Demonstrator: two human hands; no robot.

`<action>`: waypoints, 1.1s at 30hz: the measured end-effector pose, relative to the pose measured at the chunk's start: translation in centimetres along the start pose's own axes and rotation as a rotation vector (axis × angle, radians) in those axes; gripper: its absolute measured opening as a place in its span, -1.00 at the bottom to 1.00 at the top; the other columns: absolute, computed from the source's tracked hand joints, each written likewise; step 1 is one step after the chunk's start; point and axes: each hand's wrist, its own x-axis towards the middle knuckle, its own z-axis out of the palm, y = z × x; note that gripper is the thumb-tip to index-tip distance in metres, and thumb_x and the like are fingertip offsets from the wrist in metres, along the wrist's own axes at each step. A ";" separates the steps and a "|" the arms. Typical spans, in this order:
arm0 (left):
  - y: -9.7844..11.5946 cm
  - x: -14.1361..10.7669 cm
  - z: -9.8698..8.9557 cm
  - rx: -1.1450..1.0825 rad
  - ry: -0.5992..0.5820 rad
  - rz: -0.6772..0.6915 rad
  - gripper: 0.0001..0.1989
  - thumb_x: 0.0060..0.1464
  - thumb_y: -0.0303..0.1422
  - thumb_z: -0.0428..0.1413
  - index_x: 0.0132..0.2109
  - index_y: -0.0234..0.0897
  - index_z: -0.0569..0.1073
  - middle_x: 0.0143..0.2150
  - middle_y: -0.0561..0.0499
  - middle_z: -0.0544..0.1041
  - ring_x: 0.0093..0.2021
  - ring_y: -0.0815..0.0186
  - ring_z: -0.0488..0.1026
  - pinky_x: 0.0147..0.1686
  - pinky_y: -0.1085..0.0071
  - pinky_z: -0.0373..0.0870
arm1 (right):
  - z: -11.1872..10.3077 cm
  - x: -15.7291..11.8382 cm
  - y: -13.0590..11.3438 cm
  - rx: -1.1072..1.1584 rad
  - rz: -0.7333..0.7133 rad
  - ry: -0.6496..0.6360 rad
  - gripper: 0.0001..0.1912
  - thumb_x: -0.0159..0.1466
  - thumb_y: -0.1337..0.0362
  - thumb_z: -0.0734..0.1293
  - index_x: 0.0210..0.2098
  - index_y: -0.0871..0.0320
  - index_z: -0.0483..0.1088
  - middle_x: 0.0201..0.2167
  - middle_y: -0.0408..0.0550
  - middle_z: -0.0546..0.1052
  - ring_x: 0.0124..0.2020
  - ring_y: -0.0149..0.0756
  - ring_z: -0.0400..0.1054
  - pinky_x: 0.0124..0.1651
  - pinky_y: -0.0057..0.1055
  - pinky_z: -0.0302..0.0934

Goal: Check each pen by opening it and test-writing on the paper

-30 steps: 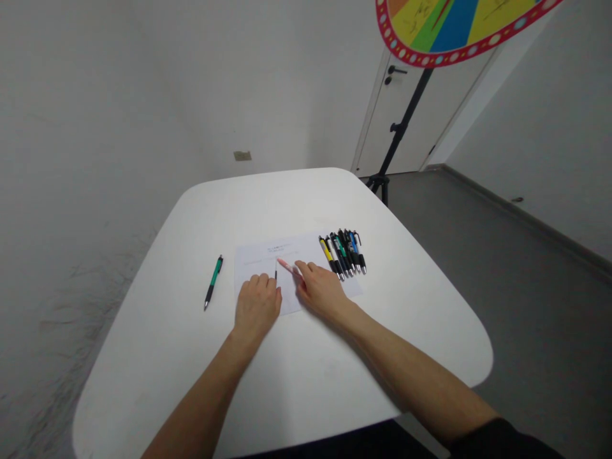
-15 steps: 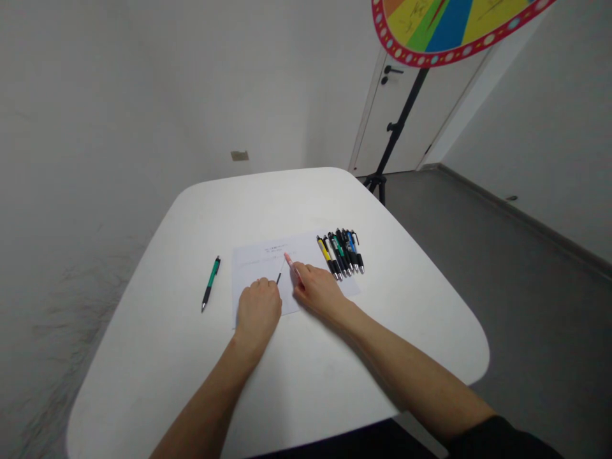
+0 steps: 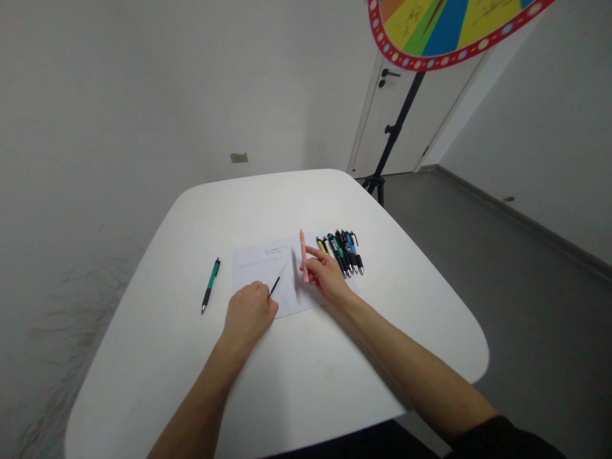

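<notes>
Over the white paper, my left hand is closed around a thin pen refill, its black length and pale, clear-looking end sticking out toward the upper right. A pink pen barrel stands nearly upright between the fingers of my right hand, to the right of the refill and apart from it. Several click pens in yellow, green, black and blue lie side by side just beyond my right hand, which covers some of their lower ends. The paper carries a few handwritten lines near its top.
A green and black pen lies alone on the white table, left of the paper. Past the table's far right corner stands a colourful prize wheel on a black stand. A wall rises behind the table.
The pink barrel has moved right and swung more upright, away from the refill it was close to. My left hand has shifted slightly left and down with the refill.
</notes>
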 end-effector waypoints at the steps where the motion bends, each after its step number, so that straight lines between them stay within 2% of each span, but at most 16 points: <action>1: -0.3 0.0 -0.1 -0.031 0.010 0.018 -0.83 0.07 -0.49 0.01 -0.33 -0.31 0.51 -0.31 -0.11 0.57 -0.29 0.19 0.53 -0.27 0.34 0.37 | -0.1 0.1 -0.3 0.135 0.041 0.015 -0.54 0.09 0.36 0.30 0.02 0.22 0.34 -0.55 -0.22 0.46 -0.65 -0.48 0.22 -0.59 -0.53 0.14; 3: -0.8 0.0 -0.1 -0.084 0.042 0.062 -0.85 0.06 -0.48 0.02 -0.34 -0.29 0.50 -0.36 -0.08 0.58 -0.33 0.22 0.52 -0.27 0.35 0.37 | -0.3 0.1 -0.7 0.336 0.097 0.041 -0.58 0.07 0.39 0.34 -0.05 0.18 0.36 -0.52 -0.21 0.48 -0.62 -0.51 0.27 -0.58 -0.59 0.20; 6: -1.3 0.0 0.5 -0.124 0.112 0.135 -0.82 0.09 -0.48 0.01 -0.32 -0.29 0.51 -0.40 -0.06 0.58 -0.39 0.26 0.51 -0.29 0.36 0.39 | -0.5 0.2 -0.8 0.517 0.160 0.068 -0.66 0.08 0.45 0.35 -0.12 0.17 0.38 -0.51 -0.21 0.49 -0.60 -0.53 0.32 -0.53 -0.64 0.29; 10: -1.7 0.0 1.5 -0.133 0.226 0.255 -0.78 0.17 -0.47 -0.03 -0.28 -0.28 0.52 -0.38 -0.05 0.60 -0.40 0.29 0.51 -0.26 0.36 0.42 | -0.6 0.2 -0.6 0.629 0.172 0.026 -0.71 0.10 0.47 0.36 -0.17 0.18 0.37 -0.52 -0.20 0.51 -0.59 -0.54 0.37 -0.51 -0.69 0.33; 14: -1.6 0.1 1.4 -0.079 0.287 0.314 -0.82 0.20 -0.45 -0.01 -0.27 -0.29 0.49 -0.34 -0.08 0.58 -0.31 0.22 0.51 -0.25 0.32 0.42 | -0.6 0.0 -0.7 0.683 0.147 -0.033 -0.70 0.10 0.49 0.39 -0.18 0.18 0.36 -0.54 -0.19 0.53 -0.58 -0.51 0.40 -0.52 -0.70 0.35; 24: -1.2 -0.1 0.9 0.062 0.240 0.357 -0.83 0.23 -0.44 0.00 -0.33 -0.26 0.43 -0.39 -0.04 0.49 -0.33 0.20 0.41 -0.32 0.29 0.29 | -0.5 -0.1 -0.9 0.673 0.124 -0.032 -0.72 0.09 0.47 0.40 -0.21 0.14 0.36 -0.54 -0.21 0.53 -0.57 -0.51 0.39 -0.51 -0.68 0.35; 29: -1.5 0.0 1.0 0.112 0.316 0.372 -0.86 0.20 -0.46 0.04 -0.35 -0.26 0.42 -0.41 -0.05 0.47 -0.35 0.17 0.38 -0.35 0.27 0.23 | -0.5 0.0 -0.8 0.493 0.006 0.027 -0.68 0.02 0.41 0.44 -0.23 0.15 0.35 -0.54 -0.20 0.53 -0.58 -0.50 0.36 -0.53 -0.62 0.29; 33: -1.6 0.2 1.0 0.033 0.421 0.382 -0.84 0.22 -0.43 0.03 -0.35 -0.27 0.41 -0.43 -0.04 0.46 -0.37 0.20 0.35 -0.36 0.29 0.21 | -0.1 -0.2 -0.3 0.348 -0.065 0.069 -0.68 -0.04 0.38 0.48 -0.32 0.12 0.33 -0.56 -0.22 0.52 -0.60 -0.47 0.34 -0.51 -0.54 0.26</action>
